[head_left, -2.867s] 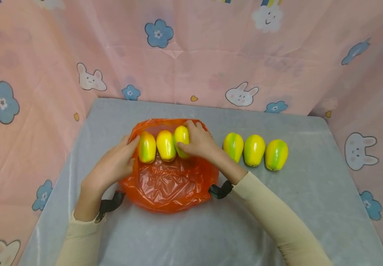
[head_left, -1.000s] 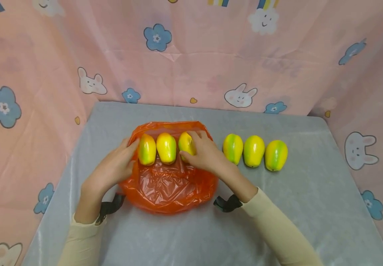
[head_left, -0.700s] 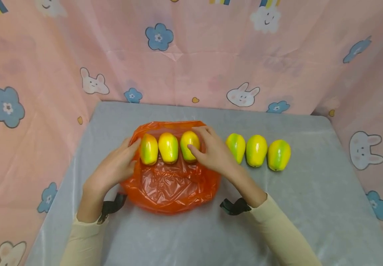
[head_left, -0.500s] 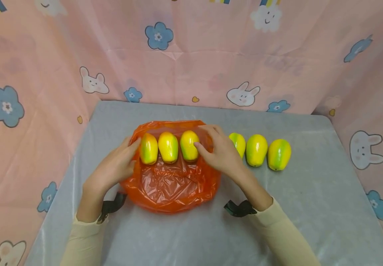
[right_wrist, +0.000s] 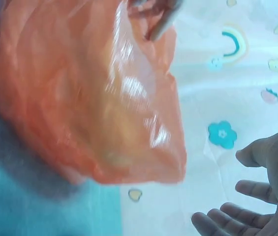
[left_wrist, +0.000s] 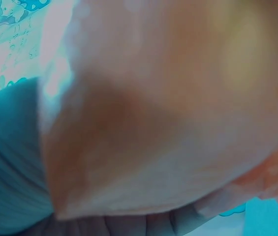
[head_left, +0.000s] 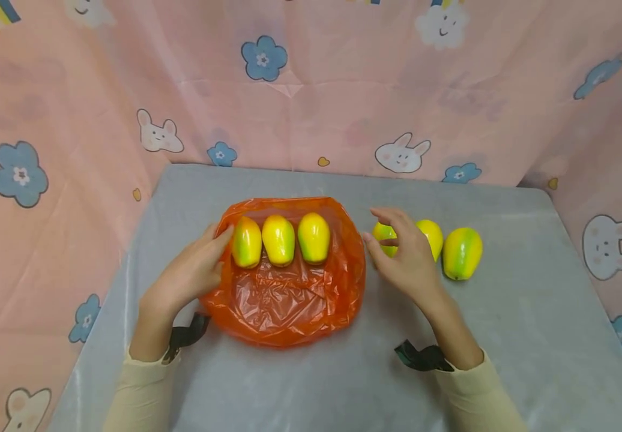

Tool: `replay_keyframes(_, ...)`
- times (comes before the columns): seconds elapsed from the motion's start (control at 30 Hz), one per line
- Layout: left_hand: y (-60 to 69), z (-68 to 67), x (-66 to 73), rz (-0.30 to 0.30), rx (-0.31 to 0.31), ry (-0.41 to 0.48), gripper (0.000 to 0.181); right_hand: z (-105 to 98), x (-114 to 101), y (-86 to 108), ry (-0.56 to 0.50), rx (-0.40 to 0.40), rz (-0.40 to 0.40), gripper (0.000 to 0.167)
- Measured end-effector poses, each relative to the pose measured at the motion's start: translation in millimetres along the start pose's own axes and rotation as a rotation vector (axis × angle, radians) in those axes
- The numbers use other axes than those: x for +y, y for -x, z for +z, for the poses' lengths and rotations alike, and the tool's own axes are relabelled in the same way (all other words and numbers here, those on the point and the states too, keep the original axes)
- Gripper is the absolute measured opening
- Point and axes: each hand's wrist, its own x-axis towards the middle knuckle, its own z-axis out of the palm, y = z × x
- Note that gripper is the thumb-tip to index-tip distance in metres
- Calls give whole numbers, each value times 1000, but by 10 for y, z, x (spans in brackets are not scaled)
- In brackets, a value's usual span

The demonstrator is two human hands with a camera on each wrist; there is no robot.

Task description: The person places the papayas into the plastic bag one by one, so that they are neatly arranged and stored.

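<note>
An orange plastic bag [head_left: 284,318] lies with its mouth spread, and three yellow-green fruits sit in a row inside, the rightmost fruit [head_left: 314,239] apart from the others. At the bag's left rim my left hand [head_left: 189,270] grips the plastic, its thumb beside the leftmost fruit [head_left: 247,242]. My right hand [head_left: 408,258] hovers off the bag's right side, fingers spread and holding nothing, partly hiding two of the three fruits outside. In the right wrist view the right hand [right_wrist: 262,191] shows apart from the bag [right_wrist: 55,98]. The left wrist view is mostly blurred.
To the right of the bag, the outermost fruit [head_left: 462,253] of the second row rests on the grey table [head_left: 527,336]. A pink patterned curtain [head_left: 332,108] hangs behind the table and along both sides.
My right hand has let go of the third fruit inside the bag and moved right, out over the outside row. That fruit shifted right beforehand. The left hand has stayed at the rim.
</note>
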Motion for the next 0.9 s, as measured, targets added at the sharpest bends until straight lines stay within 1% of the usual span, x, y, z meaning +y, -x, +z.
replay_keyframes(0.13,-49,8,46,15,-11,-8,75,-124,126,97,25,45,44,47)
replay_keyframes(0.2,-56,6,62,24,-14,6,75,-181,180,124,39,77,61,47)
replay_keyframes(0.43,-8,-20,42,-11,-2,44,76,-370,363,111,48,146,95,46)
replay_keyframes(0.57,-6,-2,26,-5,7,44,75,-498,495,99,76,194,110,46)
replay_keyframes(0.63,-4,1,25,-9,12,32,74,-558,563,92,92,190,119,47)
replay_keyframes(0.73,2,-7,24,-17,16,21,73,-640,674,95,126,161,160,52)
replay_keyframes(0.9,14,-13,35,-13,11,16,75,-743,918,149,148,76,250,61)
